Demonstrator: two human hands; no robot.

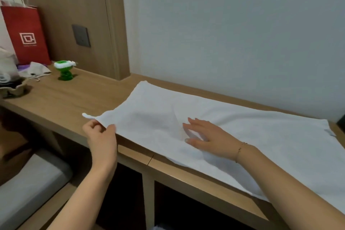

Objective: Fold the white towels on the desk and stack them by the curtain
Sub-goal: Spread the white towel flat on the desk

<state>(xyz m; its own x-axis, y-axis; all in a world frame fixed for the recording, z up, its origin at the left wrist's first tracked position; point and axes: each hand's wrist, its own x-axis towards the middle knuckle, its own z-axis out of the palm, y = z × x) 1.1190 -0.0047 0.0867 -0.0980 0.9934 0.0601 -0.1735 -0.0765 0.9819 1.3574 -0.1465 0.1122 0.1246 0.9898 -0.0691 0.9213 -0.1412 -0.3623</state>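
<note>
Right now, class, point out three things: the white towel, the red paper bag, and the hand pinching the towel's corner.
white towel [242, 136], head view: flat middle of the cloth.
red paper bag [26, 33], head view: front face, near the logo.
left hand [101, 136], head view: back of the hand.

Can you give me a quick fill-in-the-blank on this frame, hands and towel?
1. The left hand pinches the white cloth towel at its near-left ____.
2. The right hand lies ____ on the towel, fingers straight.
3. The towel is spread on the wooden ____.
4. The paper bag at far left is ____.

Missing words: corner; flat; desk; red
</note>
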